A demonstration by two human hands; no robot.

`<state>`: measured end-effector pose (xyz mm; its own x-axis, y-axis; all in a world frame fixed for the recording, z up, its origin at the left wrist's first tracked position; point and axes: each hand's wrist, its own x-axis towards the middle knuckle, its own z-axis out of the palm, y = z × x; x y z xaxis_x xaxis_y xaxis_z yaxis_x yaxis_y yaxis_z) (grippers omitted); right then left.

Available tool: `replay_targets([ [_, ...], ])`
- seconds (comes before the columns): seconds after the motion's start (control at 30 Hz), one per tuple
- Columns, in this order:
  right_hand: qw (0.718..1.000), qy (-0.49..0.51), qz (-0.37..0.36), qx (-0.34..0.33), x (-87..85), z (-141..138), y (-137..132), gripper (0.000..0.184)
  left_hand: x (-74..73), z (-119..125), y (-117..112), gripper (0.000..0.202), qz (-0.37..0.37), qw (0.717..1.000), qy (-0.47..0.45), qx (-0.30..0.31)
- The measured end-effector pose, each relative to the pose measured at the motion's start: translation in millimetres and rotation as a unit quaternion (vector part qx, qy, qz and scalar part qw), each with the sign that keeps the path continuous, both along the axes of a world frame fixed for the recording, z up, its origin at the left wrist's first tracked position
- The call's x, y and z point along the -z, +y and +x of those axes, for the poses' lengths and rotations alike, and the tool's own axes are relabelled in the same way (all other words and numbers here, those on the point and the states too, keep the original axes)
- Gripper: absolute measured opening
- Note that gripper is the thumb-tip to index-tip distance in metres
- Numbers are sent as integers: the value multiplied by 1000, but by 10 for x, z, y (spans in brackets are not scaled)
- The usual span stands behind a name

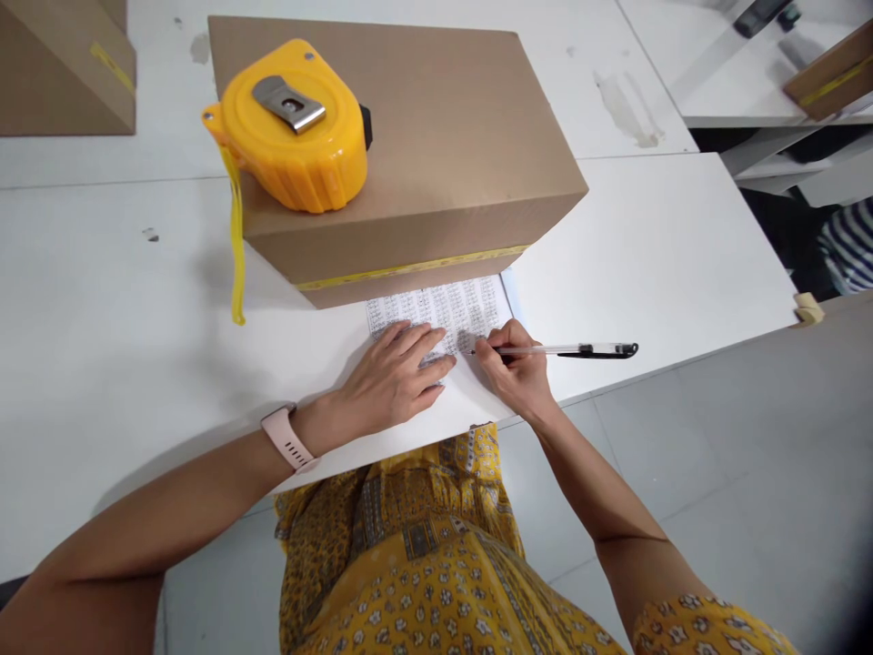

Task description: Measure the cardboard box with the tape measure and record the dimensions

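Observation:
A printed sheet of paper [458, 307] full of small writing lies on the white table, partly under a brown cardboard box [450, 136]. My left hand [396, 377] rests flat on the sheet, fingers stretched out, with a pale watch on the wrist. My right hand [519, 368] is closed on a clear pen [579, 349] with a black cap end, and the tip touches the sheet. A yellow tape measure [296, 127] sits on top of the box, its yellow strap hanging down the left side.
The white table [102, 346] ends close to my body, with grey floor to the right. Another cardboard box [61, 64] stands at the far left. A second table [750, 64] and a striped sleeve [849, 241] are at the right.

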<state>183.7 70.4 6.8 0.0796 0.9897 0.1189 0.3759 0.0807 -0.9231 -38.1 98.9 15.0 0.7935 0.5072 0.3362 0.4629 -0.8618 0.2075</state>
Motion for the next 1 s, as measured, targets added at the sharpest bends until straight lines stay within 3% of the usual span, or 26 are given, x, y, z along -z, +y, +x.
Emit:
replay_targets([
  [1.0,1000,-14,22,-9,26,17,2,28,34,-9,8,29,30,999,-24,6],
])
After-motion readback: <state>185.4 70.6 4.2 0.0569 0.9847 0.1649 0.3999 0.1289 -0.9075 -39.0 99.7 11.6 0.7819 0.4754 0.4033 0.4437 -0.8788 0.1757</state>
